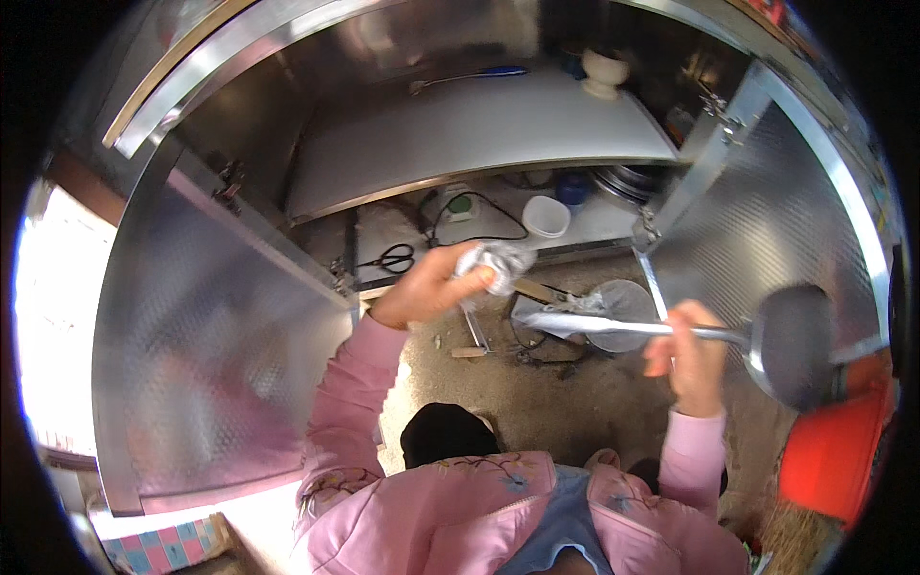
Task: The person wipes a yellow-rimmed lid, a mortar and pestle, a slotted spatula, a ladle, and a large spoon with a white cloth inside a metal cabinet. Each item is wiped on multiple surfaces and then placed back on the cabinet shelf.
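Observation:
My left hand [431,284] is closed around a crumpled white and grey cloth [499,266], in front of the cabinet's lower level. My right hand [690,363] grips the metal shaft of a wok spatula [625,327]. Its broad dark head [794,345] points to the right and is blurred. The pale handle end reaches left, below the cloth and apart from it. Under the shaft, on the floor, a clear round lid or bowl [625,302] is partly covered.
Open metal doors stand left [208,345] and right [798,215]. The cabinet shelf [467,136] bears a blue-handled brush [496,72] and a cream mortar-like vessel [604,72]. Lower are black scissors [394,259], a white tub [546,217] and a cable. A red container [830,453] stands right.

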Tool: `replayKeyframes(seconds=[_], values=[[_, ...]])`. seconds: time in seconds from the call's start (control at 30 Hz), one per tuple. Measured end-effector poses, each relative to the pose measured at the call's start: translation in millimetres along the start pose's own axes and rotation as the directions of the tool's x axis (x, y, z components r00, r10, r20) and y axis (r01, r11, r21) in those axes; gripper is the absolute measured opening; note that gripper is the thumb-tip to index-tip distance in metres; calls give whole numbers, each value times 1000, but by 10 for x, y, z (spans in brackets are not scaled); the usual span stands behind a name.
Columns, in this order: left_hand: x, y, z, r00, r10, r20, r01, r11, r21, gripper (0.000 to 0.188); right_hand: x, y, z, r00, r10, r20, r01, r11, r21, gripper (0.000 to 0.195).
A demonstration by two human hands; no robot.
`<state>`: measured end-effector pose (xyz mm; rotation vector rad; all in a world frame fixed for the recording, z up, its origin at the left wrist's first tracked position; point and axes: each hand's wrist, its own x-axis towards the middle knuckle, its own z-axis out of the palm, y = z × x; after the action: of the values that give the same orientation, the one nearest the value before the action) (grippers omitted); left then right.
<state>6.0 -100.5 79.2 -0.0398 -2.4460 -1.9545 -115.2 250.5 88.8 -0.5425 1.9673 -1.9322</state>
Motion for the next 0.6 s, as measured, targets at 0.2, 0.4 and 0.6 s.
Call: replayKeyframes(seconds=[0.2,0.4,0.6], values=[[453,37,1019,917,272,294,-350,899,261,34,73,185,307,984,13,176,-33,993,115,24],[215,94,344,872,54,486,-34,998,-49,16,-48,-65,145,993,-45,108,27,987,158,28],[356,138,938,898,192,395,-228,973,45,34,8,31,451,971,-64,228,45,995,89,26]])
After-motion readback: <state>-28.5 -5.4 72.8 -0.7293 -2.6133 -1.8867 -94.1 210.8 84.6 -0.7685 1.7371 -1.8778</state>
